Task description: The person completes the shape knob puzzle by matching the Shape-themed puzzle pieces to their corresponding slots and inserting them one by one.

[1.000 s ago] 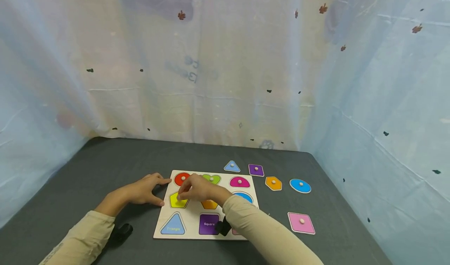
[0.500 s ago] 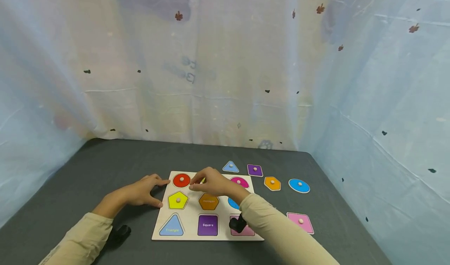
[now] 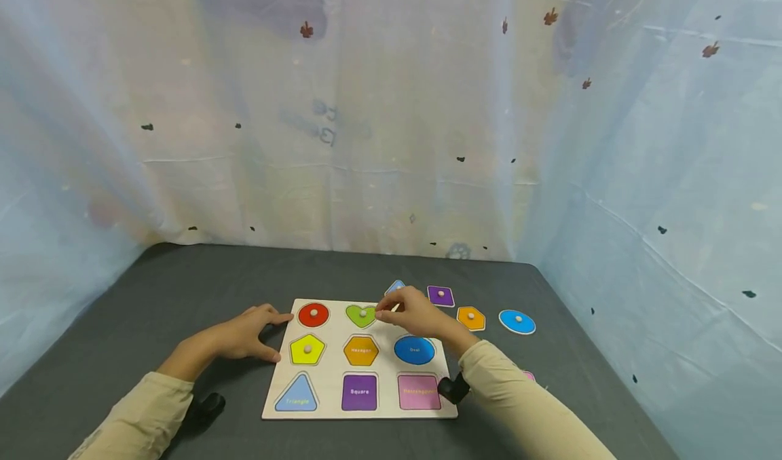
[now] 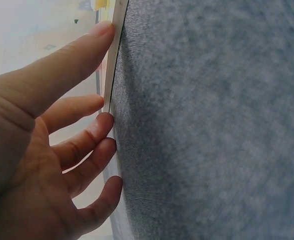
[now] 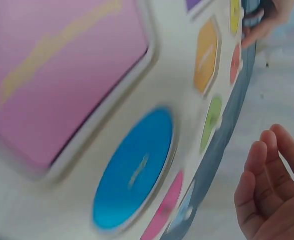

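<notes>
A pale wooden shape puzzle board (image 3: pixel 330 378) lies before me. My left hand (image 3: pixel 253 334) rests beside it, thumb and fingertips at its left edge; the left wrist view shows the straight fingers along that edge. Over the board's back right part is my right hand (image 3: pixel 421 315), fingers loosely bent, with nothing between them in the right wrist view. Knobbed pieces sit in the board: a red circle (image 3: pixel 313 315), a green heart (image 3: pixel 360 315), a yellow pentagon (image 3: pixel 307 349) and a magenta semicircle (image 5: pixel 163 207), which the right hand hides in the head view.
Labelled recesses show hexagon (image 3: pixel 361 350), oval (image 3: pixel 414 350), triangle (image 3: pixel 296 393), square (image 3: pixel 360 392) and rectangle (image 3: pixel 419 392). Loose pieces lie behind and right: a light blue triangle (image 3: pixel 395 286), purple square (image 3: pixel 440 296), orange hexagon (image 3: pixel 471 318), blue oval (image 3: pixel 517 321), and a pink piece mostly behind my sleeve.
My right hand has moved right, from the yellow pentagon past the green heart to above the semicircle's place. The left hand keeps its place at the board's edge.
</notes>
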The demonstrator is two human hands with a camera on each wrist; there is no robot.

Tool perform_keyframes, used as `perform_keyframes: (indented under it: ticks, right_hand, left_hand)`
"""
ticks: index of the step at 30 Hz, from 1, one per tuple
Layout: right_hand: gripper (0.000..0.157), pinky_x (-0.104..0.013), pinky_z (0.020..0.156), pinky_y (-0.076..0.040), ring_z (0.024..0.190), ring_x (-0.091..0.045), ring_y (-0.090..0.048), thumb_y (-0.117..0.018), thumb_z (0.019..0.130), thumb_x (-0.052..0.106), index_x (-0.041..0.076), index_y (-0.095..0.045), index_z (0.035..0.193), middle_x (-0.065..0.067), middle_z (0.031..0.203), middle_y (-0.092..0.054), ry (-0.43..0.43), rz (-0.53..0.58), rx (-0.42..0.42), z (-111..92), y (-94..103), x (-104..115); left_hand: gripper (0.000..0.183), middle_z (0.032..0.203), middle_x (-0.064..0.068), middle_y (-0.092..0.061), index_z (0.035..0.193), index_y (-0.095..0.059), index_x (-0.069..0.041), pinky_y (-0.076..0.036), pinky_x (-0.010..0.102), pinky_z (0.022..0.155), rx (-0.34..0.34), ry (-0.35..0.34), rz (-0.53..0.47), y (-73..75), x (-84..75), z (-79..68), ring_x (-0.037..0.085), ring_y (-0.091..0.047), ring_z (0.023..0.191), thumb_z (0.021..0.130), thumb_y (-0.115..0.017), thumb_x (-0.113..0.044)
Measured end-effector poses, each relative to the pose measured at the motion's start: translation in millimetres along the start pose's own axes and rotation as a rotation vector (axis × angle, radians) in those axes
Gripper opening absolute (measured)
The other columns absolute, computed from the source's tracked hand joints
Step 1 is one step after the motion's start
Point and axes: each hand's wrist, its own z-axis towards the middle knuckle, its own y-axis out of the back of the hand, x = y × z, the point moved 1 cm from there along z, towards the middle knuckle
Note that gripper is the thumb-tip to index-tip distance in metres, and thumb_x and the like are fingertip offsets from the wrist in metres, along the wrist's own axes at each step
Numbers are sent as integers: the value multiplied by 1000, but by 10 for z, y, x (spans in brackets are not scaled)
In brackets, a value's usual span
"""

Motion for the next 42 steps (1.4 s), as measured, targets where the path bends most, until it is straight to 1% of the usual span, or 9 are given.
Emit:
perform_keyframes:
  ticks: [5, 9, 12, 16, 20, 28, 32, 37, 42]
  right_hand:
    - [23, -22, 74, -52, 87, -17, -61, -65, 99, 20, 2, -76, 110, -10, 104, -75, -48, -26, -85, -197, 208, -281]
    - [24, -24, 74, -54, 86, -22, -64, -66, 98, 20, 0, -75, 109, -12, 104, -74, -91, -15, -129, -342, 331, -519]
    - [24, -25, 70, -55, 80, -20, -65, -66, 98, 20, 1, -75, 109, -13, 102, -73, -124, -5, -159, -443, 405, -690]
    - [24, -24, 64, -52, 71, -12, -59, -66, 98, 18, -3, -74, 107, -17, 96, -73, -139, -21, -189, -557, 477, -910]
    - [23, -24, 61, -51, 68, -12, -58, -66, 98, 15, -5, -74, 105, -20, 91, -72, -153, -33, -218, -654, 552, -1072]
    - [23, -30, 66, -57, 76, -25, -67, -65, 98, 12, -9, -72, 106, -21, 91, -73, -193, -19, -297, -782, 718, -1250]
    - [21, -29, 67, -53, 80, -24, -66, -67, 97, 13, -5, -74, 105, -18, 94, -74, -231, -89, -324, -807, 739, -1313]
    - [23, -30, 71, -50, 86, -21, -62, -69, 95, 13, -6, -73, 108, -14, 94, -71, -302, -133, -280, -814, 719, -1341]
    - [19, -29, 69, -48, 80, -18, -58, -71, 93, 7, -8, -73, 105, -13, 88, -69, -338, -124, -255, -784, 697, -1349]
  left_hand:
    - [88, 130, 13, -54, 149, -51, -5, -42, 60, 105, -1, 2, 2, -9, -25, 10, 33, -48, 120, 75, -90, -35]
    - [89, 130, 13, -54, 149, -50, -5, -42, 60, 106, -2, 13, 11, -20, -7, 20, 33, -48, 121, 74, -90, -35]
    - [89, 131, 14, -54, 149, -51, -6, -42, 60, 106, -4, 20, 14, -29, 8, 20, 34, -48, 122, 74, -90, -36]
    - [89, 131, 14, -54, 148, -51, -6, -42, 60, 106, -7, 13, 6, -35, 4, 12, 34, -48, 123, 74, -90, -35]
    - [89, 130, 13, -54, 148, -51, -6, -42, 59, 105, -4, 11, -1, -36, -2, 16, 33, -48, 121, 74, -90, -35]
    - [89, 130, 13, -55, 148, -51, -6, -42, 60, 105, -6, 15, 19, -21, 2, 16, 33, -48, 121, 74, -90, -35]
    - [89, 129, 13, -55, 148, -51, -6, -42, 59, 105, -9, 10, 16, -13, -4, 11, 33, -48, 120, 74, -90, -35]
    - [89, 128, 13, -55, 148, -51, -6, -42, 59, 106, -5, 19, 4, -6, -28, -5, 33, -49, 119, 74, -91, -33]
    - [90, 130, 14, -54, 149, -50, -5, -41, 59, 107, -2, 29, -18, 4, -39, -24, 33, -48, 121, 74, -91, -32]
